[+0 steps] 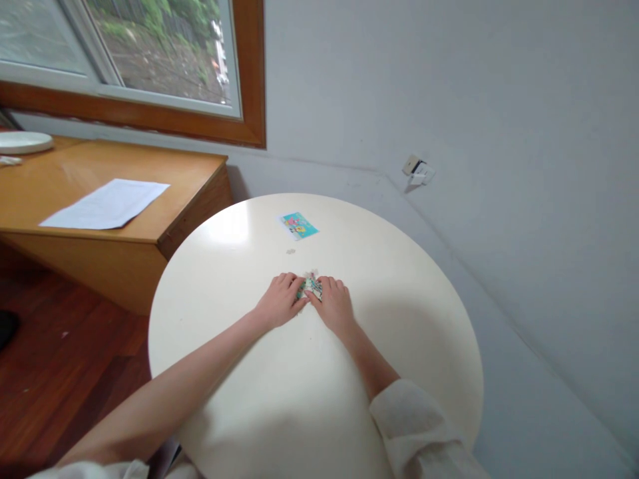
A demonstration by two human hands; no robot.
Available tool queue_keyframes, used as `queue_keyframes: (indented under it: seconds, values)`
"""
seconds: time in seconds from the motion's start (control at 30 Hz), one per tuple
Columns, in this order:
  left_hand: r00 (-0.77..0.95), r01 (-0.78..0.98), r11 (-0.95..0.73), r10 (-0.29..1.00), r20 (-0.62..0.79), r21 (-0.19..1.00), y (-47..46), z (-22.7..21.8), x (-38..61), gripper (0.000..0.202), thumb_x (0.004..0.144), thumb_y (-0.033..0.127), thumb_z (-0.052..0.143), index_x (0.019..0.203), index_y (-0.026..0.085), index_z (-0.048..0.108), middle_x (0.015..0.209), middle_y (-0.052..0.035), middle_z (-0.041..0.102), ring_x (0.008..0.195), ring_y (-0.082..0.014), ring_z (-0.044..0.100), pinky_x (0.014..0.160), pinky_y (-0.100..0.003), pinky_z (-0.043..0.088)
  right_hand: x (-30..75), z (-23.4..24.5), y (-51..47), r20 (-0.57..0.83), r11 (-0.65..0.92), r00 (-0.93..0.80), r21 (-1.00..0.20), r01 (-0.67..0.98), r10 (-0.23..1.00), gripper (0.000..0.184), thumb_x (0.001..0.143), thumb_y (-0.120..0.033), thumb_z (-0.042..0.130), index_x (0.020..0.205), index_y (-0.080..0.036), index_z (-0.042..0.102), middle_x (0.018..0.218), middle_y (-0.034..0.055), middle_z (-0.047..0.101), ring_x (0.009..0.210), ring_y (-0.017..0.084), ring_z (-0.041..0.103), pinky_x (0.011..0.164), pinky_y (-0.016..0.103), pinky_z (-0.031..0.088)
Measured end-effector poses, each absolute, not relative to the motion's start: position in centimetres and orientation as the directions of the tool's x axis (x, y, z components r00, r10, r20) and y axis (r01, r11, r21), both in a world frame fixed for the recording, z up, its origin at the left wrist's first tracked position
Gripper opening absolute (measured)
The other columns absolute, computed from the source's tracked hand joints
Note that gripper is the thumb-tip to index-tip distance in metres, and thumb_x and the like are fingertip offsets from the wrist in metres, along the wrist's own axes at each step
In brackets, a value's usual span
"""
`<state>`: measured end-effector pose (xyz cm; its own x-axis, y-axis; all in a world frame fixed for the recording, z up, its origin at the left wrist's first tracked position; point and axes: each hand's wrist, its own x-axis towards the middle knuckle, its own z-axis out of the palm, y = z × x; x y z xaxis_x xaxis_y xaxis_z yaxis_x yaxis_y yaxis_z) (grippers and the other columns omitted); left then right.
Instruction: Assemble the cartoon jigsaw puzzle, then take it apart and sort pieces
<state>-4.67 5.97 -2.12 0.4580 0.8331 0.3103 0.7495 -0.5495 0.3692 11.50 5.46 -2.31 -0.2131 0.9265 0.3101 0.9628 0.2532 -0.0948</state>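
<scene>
Both my hands rest near the middle of a round cream table [399,313]. My left hand [279,301] and my right hand [333,305] lie side by side with fingers curled over a small heap of colourful puzzle pieces [310,286]. The fingertips pinch at the pieces from both sides. Most of the heap is hidden under the fingers. A small turquoise picture card [298,225] lies flat farther back on the table. One loose pale piece [290,251] lies between the card and my hands.
A wooden desk [190,193] stands at the left under a window, with a white paper sheet [107,203] and a white plate [22,142] on it. Grey walls meet behind the table, with a small socket [418,170] low on the wall. Dark wooden floor lies at the left.
</scene>
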Motion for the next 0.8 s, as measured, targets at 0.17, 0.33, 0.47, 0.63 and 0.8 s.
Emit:
queue_keyframes:
  seconds: [0.17, 0.33, 0.47, 0.63, 0.8]
  values:
    - [0.465, 0.766, -0.544, 0.837, 0.289, 0.343, 6.05, -2.15, -4.62, 0.021, 0.089, 0.030, 0.042, 0.099, 0.017, 0.056, 0.090, -0.0105, 0.056, 0.087, -0.0246, 0.053, 0.079, -0.039, 0.043, 11.47, -2.22, 5.33, 0.310, 0.298, -0.258, -0.085, 0.951, 0.915, 0.022, 0.092, -0.034, 0.043, 0.091, -0.017, 0.056, 0.086, 0.0077, 0.065, 0.083, 0.019, 0.058, 0.072, 0.028, 0.038]
    - [0.463, 0.722, -0.554, 0.832, 0.306, 0.414, 6.17, -2.57, -4.73, 0.020, 0.089, 0.028, 0.039, 0.092, 0.019, 0.057, 0.082, -0.0089, 0.059, 0.081, -0.0234, 0.055, 0.076, -0.037, 0.043, 11.28, -1.98, 4.92, 0.277, 0.256, -0.209, -0.147, 0.955, 0.938, 0.023, 0.094, -0.031, 0.039, 0.090, -0.017, 0.057, 0.079, 0.0070, 0.067, 0.070, 0.016, 0.061, 0.059, 0.025, 0.036]
    - [0.445, 0.691, -0.542, 0.841, 0.309, 0.479, 6.21, -2.83, -4.83, 0.022, 0.090, 0.029, 0.037, 0.086, 0.020, 0.057, 0.078, -0.0085, 0.061, 0.077, -0.0226, 0.058, 0.075, -0.036, 0.044, 11.39, -2.08, 4.74, 0.308, 0.247, -0.186, -0.174, 0.953, 0.933, 0.028, 0.094, -0.033, 0.038, 0.084, -0.018, 0.058, 0.073, 0.0072, 0.067, 0.061, 0.015, 0.061, 0.052, 0.024, 0.033]
    - [0.401, 0.676, -0.506, 0.862, 0.308, 0.535, 6.14, -2.68, -4.98, 0.022, 0.089, 0.028, 0.037, 0.081, 0.021, 0.056, 0.073, -0.0077, 0.061, 0.072, -0.0226, 0.059, 0.071, -0.034, 0.044, 11.74, -2.23, 4.72, 0.398, 0.269, -0.176, -0.189, 0.945, 0.900, 0.037, 0.095, -0.034, 0.035, 0.074, -0.017, 0.060, 0.063, 0.0066, 0.066, 0.052, 0.013, 0.058, 0.050, 0.024, 0.027]
    - [0.371, 0.681, -0.487, 0.873, 0.315, 0.547, 6.03, -2.43, -5.23, 0.025, 0.090, 0.026, 0.034, 0.085, 0.020, 0.057, 0.079, -0.0091, 0.062, 0.076, -0.0235, 0.058, 0.071, -0.035, 0.044, 11.99, -2.27, 4.70, 0.456, 0.278, -0.176, -0.167, 0.946, 0.872, 0.039, 0.092, -0.036, 0.039, 0.065, -0.017, 0.060, 0.055, 0.0044, 0.064, 0.048, 0.012, 0.054, 0.050, 0.024, 0.022]
